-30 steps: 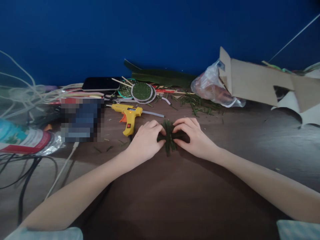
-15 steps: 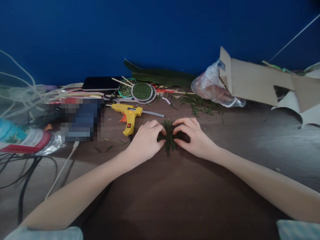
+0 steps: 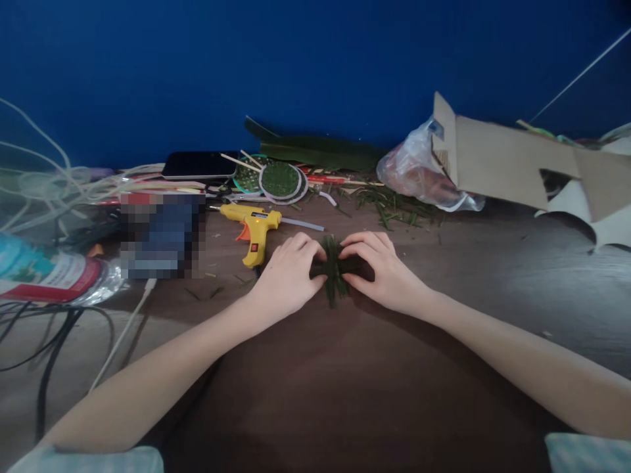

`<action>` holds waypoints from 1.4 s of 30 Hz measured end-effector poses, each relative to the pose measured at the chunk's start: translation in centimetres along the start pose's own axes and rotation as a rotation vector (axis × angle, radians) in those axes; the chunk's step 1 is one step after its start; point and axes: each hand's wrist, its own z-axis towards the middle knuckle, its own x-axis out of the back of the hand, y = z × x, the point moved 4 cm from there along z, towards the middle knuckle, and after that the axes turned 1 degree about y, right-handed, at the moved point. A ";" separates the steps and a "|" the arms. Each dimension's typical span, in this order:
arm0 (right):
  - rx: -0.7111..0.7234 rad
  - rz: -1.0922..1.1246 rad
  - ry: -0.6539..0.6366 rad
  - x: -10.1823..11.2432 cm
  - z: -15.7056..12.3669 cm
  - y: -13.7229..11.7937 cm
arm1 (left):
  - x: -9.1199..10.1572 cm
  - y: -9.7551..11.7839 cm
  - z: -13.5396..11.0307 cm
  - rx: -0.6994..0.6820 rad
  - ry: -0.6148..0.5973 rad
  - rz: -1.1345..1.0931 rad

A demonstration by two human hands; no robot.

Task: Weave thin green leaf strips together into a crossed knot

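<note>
Flat on the brown table lies a small piece of woven green leaf strips (image 3: 333,270), with strips crossing and their loose ends sticking out toward me. My left hand (image 3: 294,270) is closed on its left side, thumb and fingers pinching the edge. From the right, my right hand (image 3: 378,268) pinches the opposite edge between thumb and fingertips. Part of the weave is covered by the fingers. Just left of my left hand rests a yellow hot glue gun (image 3: 256,226) with an orange trigger, a clear glue stick (image 3: 303,224) projecting from its back.
Behind lie round green-filled discs (image 3: 280,181), long green leaves (image 3: 320,151), leaf scraps (image 3: 394,207) and a black phone (image 3: 200,165). A plastic bag (image 3: 419,167) and cardboard box (image 3: 513,157) stand back right. At left are a bottle (image 3: 49,272), a pixelated device (image 3: 165,233) and cables (image 3: 46,374).
My left fingers have shifted very slightly at the edge of the woven strips. Everything else stays in place.
</note>
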 end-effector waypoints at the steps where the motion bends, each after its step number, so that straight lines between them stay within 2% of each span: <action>1: -0.001 -0.004 0.003 0.0 0.0 0.0 | 0.0 0.0 0.0 -0.002 -0.001 0.002; 42: 0.030 -0.024 -0.007 -0.3 -0.1 0.1 | -0.4 0.0 0.1 -0.026 -0.018 0.003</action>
